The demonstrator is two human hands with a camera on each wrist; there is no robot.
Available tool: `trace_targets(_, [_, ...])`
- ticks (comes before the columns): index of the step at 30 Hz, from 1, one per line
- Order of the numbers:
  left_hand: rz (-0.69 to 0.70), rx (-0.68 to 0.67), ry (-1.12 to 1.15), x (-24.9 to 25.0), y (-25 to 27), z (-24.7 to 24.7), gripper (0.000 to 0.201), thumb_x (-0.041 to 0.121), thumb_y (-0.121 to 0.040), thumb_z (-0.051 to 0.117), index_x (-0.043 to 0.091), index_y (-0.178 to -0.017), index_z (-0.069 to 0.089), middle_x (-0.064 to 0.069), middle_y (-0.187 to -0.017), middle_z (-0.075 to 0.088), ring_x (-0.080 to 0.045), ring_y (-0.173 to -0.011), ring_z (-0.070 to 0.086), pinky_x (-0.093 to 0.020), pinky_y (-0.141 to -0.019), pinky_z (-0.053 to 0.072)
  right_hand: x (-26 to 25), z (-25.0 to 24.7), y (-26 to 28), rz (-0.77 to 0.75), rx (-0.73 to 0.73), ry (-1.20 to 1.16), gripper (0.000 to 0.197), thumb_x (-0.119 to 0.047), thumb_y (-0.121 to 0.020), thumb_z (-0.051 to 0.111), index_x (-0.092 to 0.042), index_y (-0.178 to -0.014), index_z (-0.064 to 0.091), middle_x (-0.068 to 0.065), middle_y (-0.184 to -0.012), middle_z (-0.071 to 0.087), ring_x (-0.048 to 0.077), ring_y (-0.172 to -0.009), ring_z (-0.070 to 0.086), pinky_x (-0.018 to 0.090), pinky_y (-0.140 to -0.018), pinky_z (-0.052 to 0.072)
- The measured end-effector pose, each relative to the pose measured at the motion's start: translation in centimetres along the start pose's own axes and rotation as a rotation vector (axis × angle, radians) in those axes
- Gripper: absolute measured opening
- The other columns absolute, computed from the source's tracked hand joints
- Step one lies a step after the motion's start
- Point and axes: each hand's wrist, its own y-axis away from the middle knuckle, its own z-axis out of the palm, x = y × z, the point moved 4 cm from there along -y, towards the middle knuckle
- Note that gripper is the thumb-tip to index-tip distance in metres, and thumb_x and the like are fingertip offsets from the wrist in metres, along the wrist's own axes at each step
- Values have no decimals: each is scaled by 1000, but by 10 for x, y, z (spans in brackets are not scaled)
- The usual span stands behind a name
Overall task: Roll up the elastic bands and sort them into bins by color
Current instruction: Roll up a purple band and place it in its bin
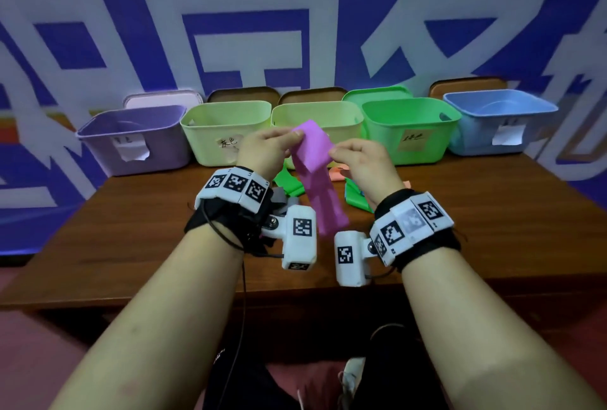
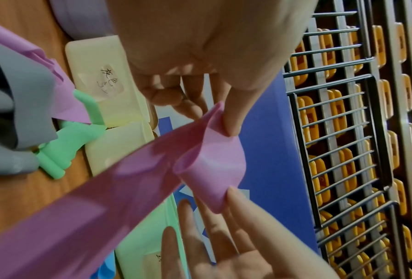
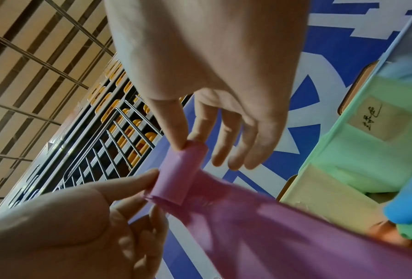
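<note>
A pink-purple elastic band [image 1: 315, 159] is held up over the table in front of the bins. Its top end is curled into a short roll [image 3: 178, 173], and the flat tail [image 1: 328, 212] hangs down toward me. My left hand [image 1: 292, 143] pinches the roll's left end between thumb [image 2: 233, 117] and fingers. My right hand [image 1: 338, 155] pinches the roll's right end, thumb [image 3: 176, 136] on top, the other fingers loose. Bins stand in a row: purple [image 1: 131, 143], light green [image 1: 210, 133], yellow-green [image 1: 328, 113], green [image 1: 387, 133], blue [image 1: 476, 133].
More loose bands lie on the wooden table [image 1: 131, 229] under my hands: green [image 1: 289, 184], grey [image 1: 282, 202], orange [image 1: 338, 173] and a green-and-blue heap [image 1: 356, 199]. Lids lean behind the bins against a blue and white wall. The table's near edge is close to my forearms.
</note>
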Motion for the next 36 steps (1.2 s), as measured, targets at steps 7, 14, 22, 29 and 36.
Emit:
trace_targets(7, [36, -12, -28, 10, 22, 3, 15, 8, -84, 69, 6, -98, 70, -1, -74, 64, -5, -59, 54, -7, -42, 34, 1, -15, 25, -93, 42, 8, 25, -5, -86, 64, -19, -66, 63, -6, -70, 61, 9, -72, 53, 25, -75, 42])
trace_targets(14, [65, -72, -64, 19, 42, 7, 11, 9, -84, 69, 9, -95, 70, 2, -71, 64, -3, -56, 56, -10, -48, 37, -10, -17, 36, -117, 7, -73, 15, -14, -90, 63, -14, -105, 63, 4, -106, 65, 18, -101, 61, 31, -89, 48])
trace_targets(22, [171, -99, -78, 43, 57, 9, 13, 5, -85, 67, 4, -99, 66, 2, -70, 60, 4, -47, 54, -9, -50, 40, -42, -13, 42, -208, -61, -10, 13, -9, -89, 62, -5, -99, 70, -3, -79, 66, -5, -62, 58, 8, -56, 42])
trace_targets(29, [109, -109, -29, 36, 55, -1, 13, 31, -90, 63, 17, -91, 64, 4, -76, 63, -6, -59, 56, -23, -65, 45, -27, -7, 38, -81, -100, 34, 24, -11, -89, 63, -9, -65, 60, 11, -69, 58, 18, -60, 51, 18, -45, 40])
trace_targets(36, [-117, -354, -177, -24, 54, 6, 21, 8, -88, 64, 7, -70, 55, 5, -40, 48, -10, -37, 43, -16, -41, 32, -14, -5, 11, 67, 27, -177, 10, -12, -89, 62, -7, -80, 62, 19, -84, 57, 25, -70, 54, 24, -47, 41])
